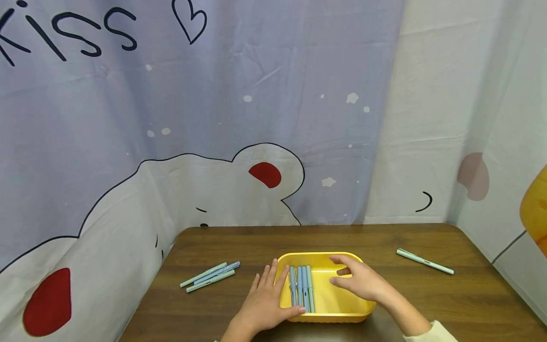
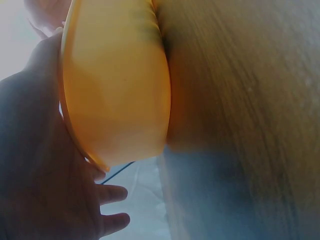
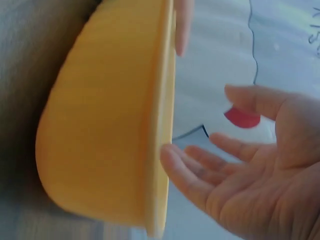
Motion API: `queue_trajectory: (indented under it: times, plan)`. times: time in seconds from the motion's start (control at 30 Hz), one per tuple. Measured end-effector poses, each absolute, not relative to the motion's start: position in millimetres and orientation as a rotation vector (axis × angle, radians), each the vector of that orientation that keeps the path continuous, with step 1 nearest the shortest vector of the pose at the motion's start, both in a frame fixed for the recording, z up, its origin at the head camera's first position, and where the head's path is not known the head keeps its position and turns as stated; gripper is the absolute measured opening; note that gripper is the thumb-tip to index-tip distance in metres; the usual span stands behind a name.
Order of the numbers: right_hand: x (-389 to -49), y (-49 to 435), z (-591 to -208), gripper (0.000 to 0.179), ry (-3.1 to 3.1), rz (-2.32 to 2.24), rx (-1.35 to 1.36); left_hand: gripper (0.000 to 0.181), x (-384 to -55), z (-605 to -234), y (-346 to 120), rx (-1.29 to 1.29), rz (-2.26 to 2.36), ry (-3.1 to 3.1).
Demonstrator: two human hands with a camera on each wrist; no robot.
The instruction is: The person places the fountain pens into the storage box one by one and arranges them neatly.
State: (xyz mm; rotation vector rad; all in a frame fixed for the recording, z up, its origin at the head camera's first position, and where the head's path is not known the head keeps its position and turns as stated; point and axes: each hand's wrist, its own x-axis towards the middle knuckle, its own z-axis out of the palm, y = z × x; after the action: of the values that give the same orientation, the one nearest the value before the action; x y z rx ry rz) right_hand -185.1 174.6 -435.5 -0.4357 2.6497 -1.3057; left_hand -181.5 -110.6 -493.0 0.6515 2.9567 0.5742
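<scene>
A yellow plastic basket (image 1: 328,317) stands on the table in the head view. Several blue and pale green capped pens (image 1: 305,288) lie side by side in its left part. My left hand (image 1: 266,305) rests on the basket's left rim, its fingers straight and spread. The left wrist view shows that hand along the rim, outside the basket's wall (image 2: 117,90). Over the basket's right part hovers my right hand (image 1: 362,280), fingers apart and slightly bent. In the right wrist view, nothing lies between the fingers of the right hand (image 3: 255,170).
Left of the basket, two pale green pens and a blue pen (image 1: 215,274) lie in a loose bunch. One pale green pen (image 1: 425,261) lies at the right. The wooden table (image 1: 342,236) ends at a printed curtain (image 1: 256,95) behind it.
</scene>
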Motion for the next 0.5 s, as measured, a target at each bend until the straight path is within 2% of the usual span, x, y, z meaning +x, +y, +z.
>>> queue_trajectory:
  times: [0.5]
  plan:
    - [-177.0, 225.0, -423.7, 0.065, 2.783, -1.318, -0.643, 0.104, -181.4, -491.9, -111.4, 0.656, 0.574, 2.945]
